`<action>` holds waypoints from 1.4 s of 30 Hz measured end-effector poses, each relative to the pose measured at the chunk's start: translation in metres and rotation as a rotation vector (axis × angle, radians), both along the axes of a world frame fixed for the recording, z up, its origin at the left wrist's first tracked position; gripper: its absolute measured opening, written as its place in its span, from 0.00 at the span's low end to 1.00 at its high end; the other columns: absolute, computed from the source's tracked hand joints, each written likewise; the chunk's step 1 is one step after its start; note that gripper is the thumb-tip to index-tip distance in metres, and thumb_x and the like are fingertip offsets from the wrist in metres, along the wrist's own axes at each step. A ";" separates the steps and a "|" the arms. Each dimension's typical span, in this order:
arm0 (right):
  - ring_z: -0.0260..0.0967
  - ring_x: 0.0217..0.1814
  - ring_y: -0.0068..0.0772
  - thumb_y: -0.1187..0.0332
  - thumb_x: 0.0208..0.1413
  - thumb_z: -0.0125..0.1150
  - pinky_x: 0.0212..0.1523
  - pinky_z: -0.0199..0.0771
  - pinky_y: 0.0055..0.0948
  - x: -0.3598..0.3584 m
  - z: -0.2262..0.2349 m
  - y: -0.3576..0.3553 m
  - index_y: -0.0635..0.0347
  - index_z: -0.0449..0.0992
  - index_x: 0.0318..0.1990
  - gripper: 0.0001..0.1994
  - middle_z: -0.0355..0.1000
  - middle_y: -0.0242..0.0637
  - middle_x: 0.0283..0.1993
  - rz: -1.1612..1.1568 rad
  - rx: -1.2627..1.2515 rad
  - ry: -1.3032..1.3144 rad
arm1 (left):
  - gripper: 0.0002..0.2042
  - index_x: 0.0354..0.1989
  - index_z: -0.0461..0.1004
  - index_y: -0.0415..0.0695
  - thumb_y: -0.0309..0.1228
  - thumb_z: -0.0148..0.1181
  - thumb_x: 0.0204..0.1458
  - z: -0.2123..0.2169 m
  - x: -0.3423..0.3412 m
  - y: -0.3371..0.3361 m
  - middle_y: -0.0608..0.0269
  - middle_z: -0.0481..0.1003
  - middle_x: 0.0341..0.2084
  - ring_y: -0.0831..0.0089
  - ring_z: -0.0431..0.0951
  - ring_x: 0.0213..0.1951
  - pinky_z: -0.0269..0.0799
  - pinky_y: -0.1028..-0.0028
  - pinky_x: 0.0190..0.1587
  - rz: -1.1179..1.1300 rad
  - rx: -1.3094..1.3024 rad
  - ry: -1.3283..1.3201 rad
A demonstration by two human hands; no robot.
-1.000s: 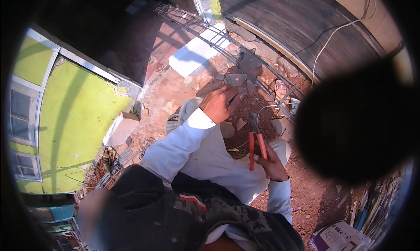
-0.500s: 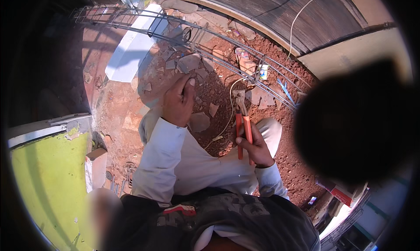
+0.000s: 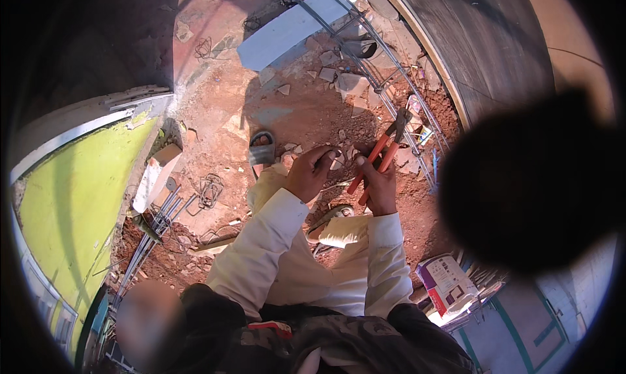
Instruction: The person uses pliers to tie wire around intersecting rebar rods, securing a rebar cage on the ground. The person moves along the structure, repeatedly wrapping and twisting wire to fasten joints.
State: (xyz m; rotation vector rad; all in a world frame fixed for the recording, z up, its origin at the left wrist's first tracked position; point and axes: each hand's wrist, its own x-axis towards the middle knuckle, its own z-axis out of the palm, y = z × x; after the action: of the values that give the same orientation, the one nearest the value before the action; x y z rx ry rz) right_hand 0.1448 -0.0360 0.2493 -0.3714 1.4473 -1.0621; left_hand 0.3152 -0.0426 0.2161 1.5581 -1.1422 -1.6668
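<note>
My right hand is closed around the red handles of a pair of pincers, with the dark metal jaws pointing up and to the right. Close by on the left, my left hand is closed, its thumb and fingertips pressed together; whatever they hold is too small to make out. Beyond the pincers' jaws runs a long cage of steel reinforcing bars tied with square stirrups, its near end close to the jaws.
A pale board lies under the cage's far part. Broken tiles litter the red soil. Steel rods and a wire bundle lie left, beside the yellow-green wall. A cardboard box sits at right. My sandalled foot shows ahead.
My view has turned and appears higher, bringing my feet and the rods at left into sight. My hands have come closer together, and the pincers now tilt to the right.
</note>
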 end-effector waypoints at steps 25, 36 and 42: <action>0.71 0.31 0.26 0.69 0.50 0.66 0.33 0.72 0.28 0.204 0.173 -0.099 0.65 0.70 0.45 0.17 0.72 0.35 0.33 0.607 0.274 0.201 | 0.10 0.45 0.77 0.39 0.29 0.53 0.59 0.198 0.238 -0.058 0.55 0.77 0.26 0.68 0.78 0.28 0.73 0.69 0.34 -0.018 -0.111 -0.316; 0.70 0.30 0.31 0.67 0.55 0.59 0.33 0.72 0.33 0.193 0.176 -0.170 0.63 0.67 0.48 0.16 0.70 0.38 0.31 0.562 0.248 0.088 | 0.14 0.34 0.73 0.34 0.34 0.47 0.59 0.227 0.259 -0.188 0.59 0.71 0.23 0.67 0.71 0.34 0.67 0.66 0.45 0.413 0.265 0.679; 0.70 0.32 0.23 0.71 0.56 0.58 0.32 0.71 0.28 0.178 0.186 -0.249 0.62 0.67 0.49 0.14 0.70 0.32 0.32 0.528 0.254 0.057 | 0.17 0.22 0.71 0.39 0.38 0.47 0.58 0.216 0.270 -0.241 0.57 0.72 0.29 0.61 0.73 0.38 0.66 0.62 0.49 0.185 0.281 0.741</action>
State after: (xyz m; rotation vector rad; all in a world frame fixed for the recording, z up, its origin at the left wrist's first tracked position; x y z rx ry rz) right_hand 0.3230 -0.2849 0.4356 -0.5638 1.4066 -0.4417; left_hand 0.5851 -0.2839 0.4319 0.9864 -0.3815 -2.0685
